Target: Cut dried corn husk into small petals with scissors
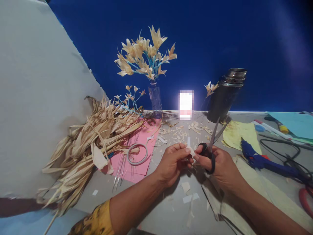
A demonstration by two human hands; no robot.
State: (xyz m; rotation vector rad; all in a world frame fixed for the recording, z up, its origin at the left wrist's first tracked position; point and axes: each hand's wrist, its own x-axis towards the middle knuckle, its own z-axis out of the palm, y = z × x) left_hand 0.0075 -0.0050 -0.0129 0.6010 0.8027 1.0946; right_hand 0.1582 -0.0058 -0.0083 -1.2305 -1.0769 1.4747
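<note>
At the middle of the table, my left hand [172, 163] pinches a small pale strip [189, 143] between thumb and fingers; it stands upright from the fingertips. Close beside it, my right hand [220, 163] has its fingers in the black handles of the scissors [212, 140]. The blades point up and away, partly apart, and do not touch the strip. The right thumb and fingertips meet the lower end of the pale piece near the left fingers. Small cut scraps [186, 187] lie on the table below the hands.
Dried husks [97, 130] and a ring of tape [137, 154] lie left, over pink paper [141, 169]. Behind stand a flower-filled bottle [155, 98], a lit screen [186, 104] and a dark flask [226, 94]. A blue glue gun [259, 158] and black cable [290, 153] lie right.
</note>
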